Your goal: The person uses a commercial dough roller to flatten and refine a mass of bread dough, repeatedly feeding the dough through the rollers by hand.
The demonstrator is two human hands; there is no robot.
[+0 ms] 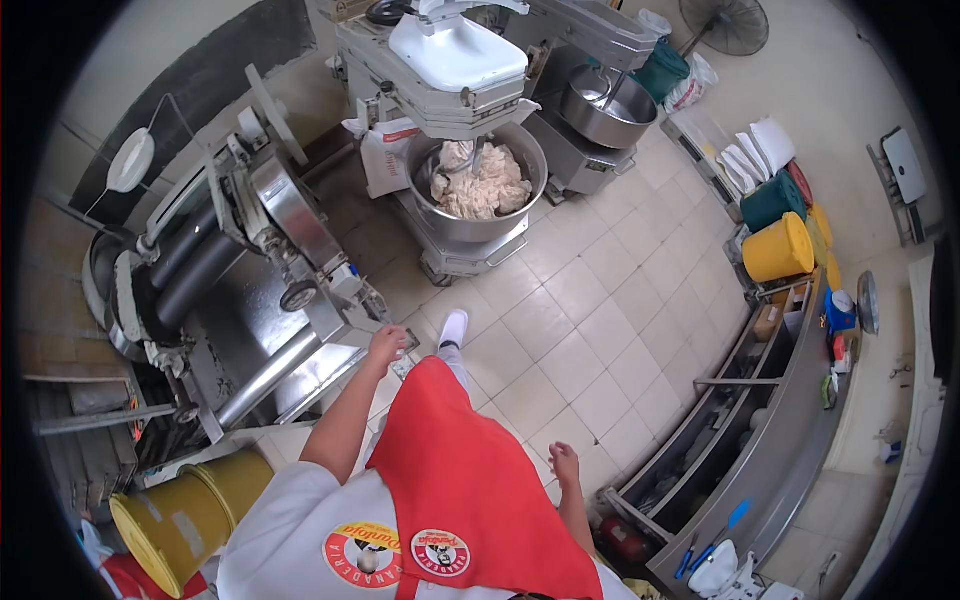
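Red apron is worn nearest; left hand and right hand are held loosely curled, empty. Dough, seemingly combined but not yet smooth, is contained in the far mixer bowl.

Left fingers near roller machine; dough in mixer bowl.

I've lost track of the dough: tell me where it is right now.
In the head view, the dough sits in the large steel bowl at top centre, under the mixer head and just right of the white sack.
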